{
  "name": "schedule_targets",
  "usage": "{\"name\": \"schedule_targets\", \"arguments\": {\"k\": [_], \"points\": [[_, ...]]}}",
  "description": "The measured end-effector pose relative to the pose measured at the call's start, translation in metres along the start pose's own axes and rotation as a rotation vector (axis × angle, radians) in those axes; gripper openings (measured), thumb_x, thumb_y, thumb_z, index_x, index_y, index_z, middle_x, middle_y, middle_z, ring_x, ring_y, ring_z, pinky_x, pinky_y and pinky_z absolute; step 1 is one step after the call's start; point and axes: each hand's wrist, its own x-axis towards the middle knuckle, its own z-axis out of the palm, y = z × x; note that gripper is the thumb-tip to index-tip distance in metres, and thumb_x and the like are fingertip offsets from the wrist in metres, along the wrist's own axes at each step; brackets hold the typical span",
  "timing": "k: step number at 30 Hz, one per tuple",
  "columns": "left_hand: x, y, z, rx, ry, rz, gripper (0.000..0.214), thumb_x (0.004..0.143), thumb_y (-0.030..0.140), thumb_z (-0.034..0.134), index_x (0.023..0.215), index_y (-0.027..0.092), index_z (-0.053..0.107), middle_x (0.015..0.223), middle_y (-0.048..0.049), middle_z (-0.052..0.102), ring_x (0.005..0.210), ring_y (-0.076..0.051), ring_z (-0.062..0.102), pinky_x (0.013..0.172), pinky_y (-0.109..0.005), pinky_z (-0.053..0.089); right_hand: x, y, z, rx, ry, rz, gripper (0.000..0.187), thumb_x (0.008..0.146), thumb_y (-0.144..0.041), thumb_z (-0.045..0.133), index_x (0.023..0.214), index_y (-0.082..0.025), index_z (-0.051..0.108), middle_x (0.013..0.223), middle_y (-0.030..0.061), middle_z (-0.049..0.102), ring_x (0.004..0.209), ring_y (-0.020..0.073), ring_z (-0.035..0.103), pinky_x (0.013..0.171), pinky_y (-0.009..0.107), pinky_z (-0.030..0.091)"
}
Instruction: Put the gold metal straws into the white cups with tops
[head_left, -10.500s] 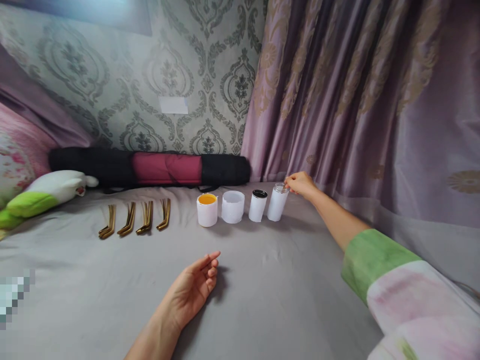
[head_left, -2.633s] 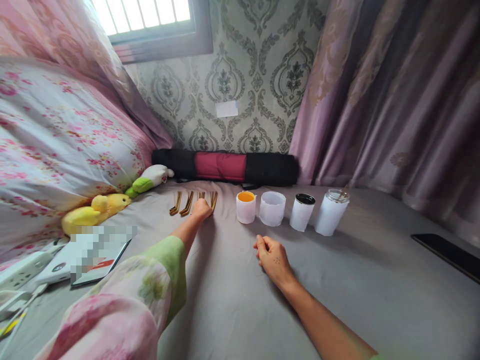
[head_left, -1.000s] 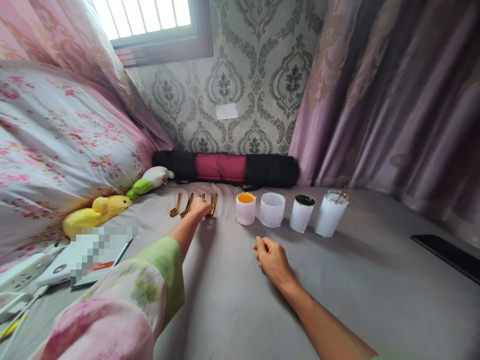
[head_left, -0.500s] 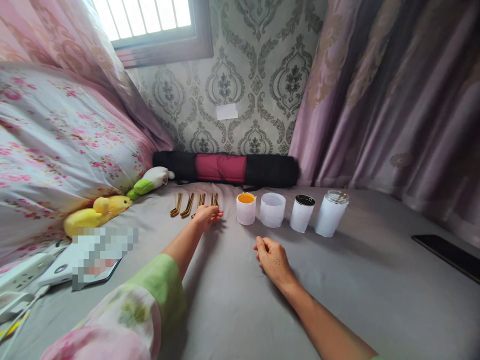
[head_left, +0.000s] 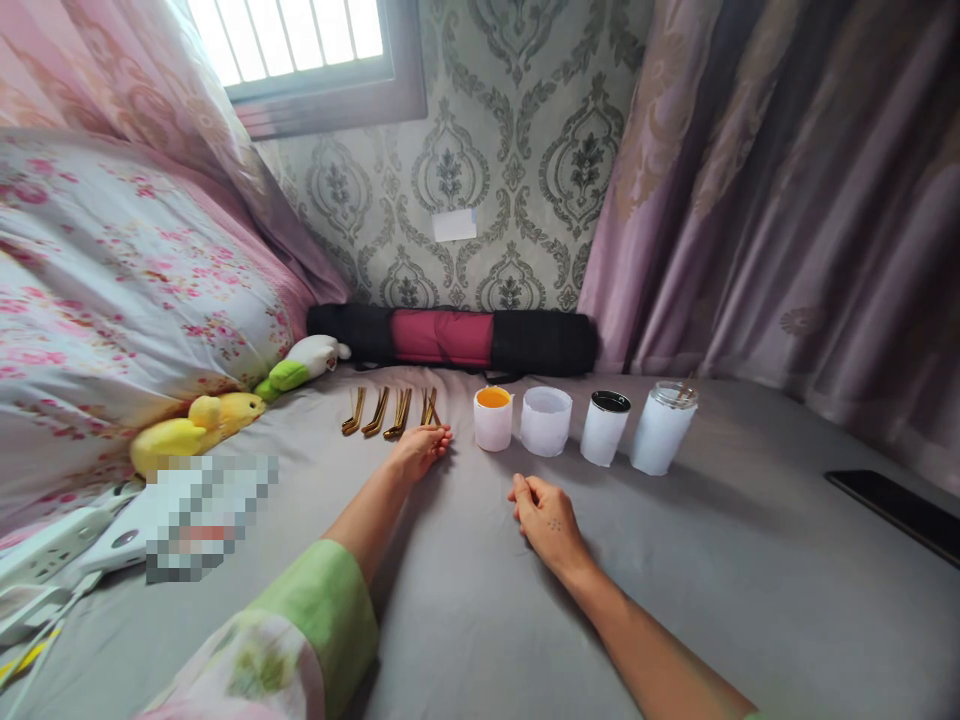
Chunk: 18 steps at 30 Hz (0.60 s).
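My left hand (head_left: 421, 448) lies on the grey sheet at the near end of the rightmost gold bent straw (head_left: 429, 406), with thumb and fingers pinched together on it. More gold straws (head_left: 376, 411) lie in a row to its left. My right hand (head_left: 545, 516) rests on the sheet in a loose fist and holds nothing. Beyond it stands a row of white cups: an orange-lined cup (head_left: 493, 418), a frosted cup (head_left: 546, 420), a black-rimmed cup (head_left: 604, 427) and a clear-topped jar (head_left: 663, 426) with a straw in it.
A black and maroon roll (head_left: 450, 338) lies against the wall. A yellow plush (head_left: 196, 424) and a green-white plush (head_left: 300, 362) sit by the floral pillow (head_left: 112, 300). A power strip (head_left: 45, 535) is at the left and a dark phone (head_left: 892, 510) at the right.
My left hand has drawn back from on top of the straws toward me, and its fingers have turned to the right. My right hand has stayed still.
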Motion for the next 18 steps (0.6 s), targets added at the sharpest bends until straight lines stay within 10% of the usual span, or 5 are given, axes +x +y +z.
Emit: {"name": "schedule_targets", "arguments": {"k": [18], "points": [[-0.056, -0.034, 0.015, -0.168, -0.066, 0.116, 0.013, 0.073, 0.006, 0.053, 0.085, 0.009, 0.057, 0.075, -0.0087, 0.061, 0.057, -0.008, 0.058, 0.055, -0.018, 0.049, 0.0, -0.002, -0.001, 0.024, -0.014, 0.013, 0.045, 0.081, -0.048, 0.03, 0.066, -0.016, 0.057, 0.048, 0.0005, 0.052, 0.039, 0.009, 0.046, 0.039, 0.019, 0.031]]}}
